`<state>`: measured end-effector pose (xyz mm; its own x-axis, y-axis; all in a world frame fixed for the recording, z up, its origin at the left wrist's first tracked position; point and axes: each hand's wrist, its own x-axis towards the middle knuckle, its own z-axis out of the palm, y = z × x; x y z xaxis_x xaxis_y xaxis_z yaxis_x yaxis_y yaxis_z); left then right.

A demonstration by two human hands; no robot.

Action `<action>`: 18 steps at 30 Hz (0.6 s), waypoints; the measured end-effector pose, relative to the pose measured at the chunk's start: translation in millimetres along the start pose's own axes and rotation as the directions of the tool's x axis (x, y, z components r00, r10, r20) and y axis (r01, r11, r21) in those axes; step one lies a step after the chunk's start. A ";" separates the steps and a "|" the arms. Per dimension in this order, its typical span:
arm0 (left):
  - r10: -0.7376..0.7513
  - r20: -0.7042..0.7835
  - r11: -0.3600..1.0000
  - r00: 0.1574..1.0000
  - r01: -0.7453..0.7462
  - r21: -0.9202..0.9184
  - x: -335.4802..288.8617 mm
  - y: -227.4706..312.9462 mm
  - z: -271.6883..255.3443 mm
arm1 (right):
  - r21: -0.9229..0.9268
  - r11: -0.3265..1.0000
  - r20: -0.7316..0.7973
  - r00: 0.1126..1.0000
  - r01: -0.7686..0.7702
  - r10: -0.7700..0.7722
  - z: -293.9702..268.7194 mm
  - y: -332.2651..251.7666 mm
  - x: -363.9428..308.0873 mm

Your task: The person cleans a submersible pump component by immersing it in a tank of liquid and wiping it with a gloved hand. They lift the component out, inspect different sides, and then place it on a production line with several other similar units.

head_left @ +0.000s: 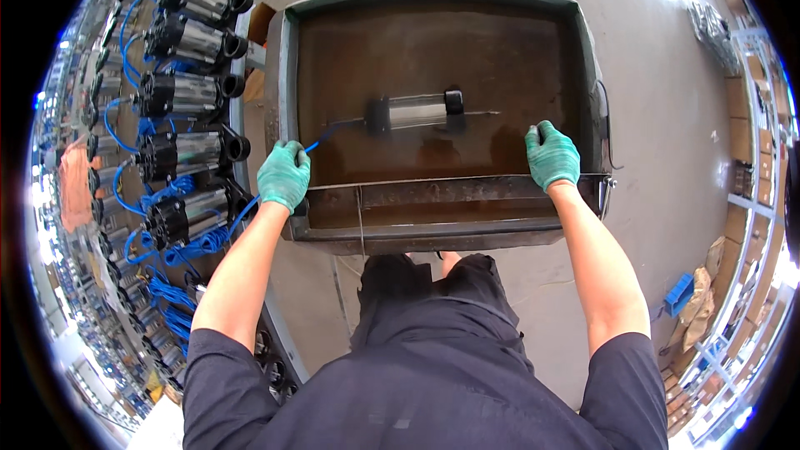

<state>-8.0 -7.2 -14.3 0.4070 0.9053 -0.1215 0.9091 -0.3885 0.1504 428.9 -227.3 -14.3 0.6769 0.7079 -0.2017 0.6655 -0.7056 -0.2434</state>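
The tank (289,75) has a grey-green rim and brown water (433,42). Mid-tank, a silver pump (418,111) with black ends; its cable (342,123) is bright blue. Green left glove (284,175) and right glove (553,156) at the left and right edges.

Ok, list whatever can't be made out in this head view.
All in the head view:
Bottom of the tank: mostly obscured by murky brown water.
Left hand: its own back hides the palm and any grip on the blue cable.
Right hand: palm hidden by its back.
Underside of the black-and-silver cylinder: hidden by its own body.
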 end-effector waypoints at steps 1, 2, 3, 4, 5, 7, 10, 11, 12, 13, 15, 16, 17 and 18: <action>0.097 -0.049 0.994 0.994 -0.094 0.061 2.9 -4.3 4.7 | -0.008 1.000 0.021 1.000 -0.008 0.008 -0.3 -0.5 -0.2; 0.206 -0.024 0.974 0.978 -0.202 0.106 7.9 3.3 -0.6 | 0.000 1.000 0.001 1.000 0.004 -0.004 2.0 2.2 -1.5; 0.265 -0.035 0.961 0.964 -0.261 0.086 12.4 16.0 -2.4 | 0.015 1.000 -0.006 1.000 -0.026 0.026 3.2 5.0 -0.3; 0.301 -0.056 0.953 0.952 -0.303 -0.021 16.6 30.2 -2.6 | 0.022 1.000 -0.015 1.000 0.002 -0.002 4.4 6.1 -0.2; 0.335 -0.080 0.930 0.939 -0.343 -0.129 22.4 48.0 -1.3 | 0.028 0.999 -0.027 0.999 0.030 -0.029 4.0 5.6 0.4; 0.249 -0.091 0.852 0.964 -0.263 -0.453 33.4 96.4 7.9 | 0.036 0.999 -0.012 1.000 -0.009 0.009 1.3 4.8 -0.6; 0.157 0.132 0.817 0.979 -0.053 -0.574 62.9 176.5 10.0 | 0.023 0.999 0.050 0.998 -0.032 0.031 -3.6 6.5 -0.9; 0.134 0.159 0.811 0.978 -0.016 -0.585 72.8 192.9 18.7 | 0.044 0.998 0.045 0.998 -0.054 0.052 -3.3 6.1 -0.9; 0.121 0.178 0.840 0.977 -0.005 -0.542 83.1 207.1 25.5 | 0.060 0.998 0.021 0.999 -0.027 0.025 -3.0 6.0 -0.2; 0.089 0.234 0.864 0.968 0.042 -0.501 94.5 216.8 38.6 | 0.073 0.997 -0.001 1.000 0.000 0.000 -1.3 6.8 -0.1; 0.005 0.402 0.863 0.916 0.199 -0.465 114.4 230.9 57.3 | 0.104 0.995 -0.024 1.000 -0.011 0.014 -0.2 7.0 -1.2; 0.025 0.406 0.873 0.914 0.178 -0.453 120.8 239.7 61.3 | 0.116 0.993 -0.035 0.999 -0.002 0.006 0.0 8.9 -0.3; -0.030 0.472 0.869 0.881 0.256 -0.423 126.0 247.0 64.5 | 0.127 0.992 -0.047 0.999 0.009 -0.004 0.1 9.9 0.0; -0.088 0.533 0.860 0.842 0.334 -0.386 129.4 252.6 67.0 | 0.130 0.992 -0.041 0.999 0.007 -0.002 -0.1 10.2 -0.2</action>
<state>280.2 0.3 -57.8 0.3102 0.7048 -0.6380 0.8835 0.0342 0.4672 435.6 -234.6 -16.7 0.6882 0.7072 -0.1619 0.6238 -0.6908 -0.3656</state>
